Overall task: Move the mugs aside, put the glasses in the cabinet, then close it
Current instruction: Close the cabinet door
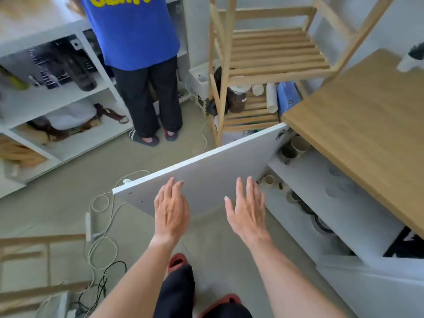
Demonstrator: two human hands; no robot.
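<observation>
I hold both hands, left [171, 211] and right [246, 208], spread and empty, facing the open cabinet door [206, 175], right nearer its hinge.

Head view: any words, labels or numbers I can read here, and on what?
Blue T-shirt of the person standing ahead: yellow lettering, cut off by the frame's top edge and blurred; no whole word reads.
Blue box on the wooden rack: any label is too small to read.
Cabinet door, countertop: no text.
</observation>
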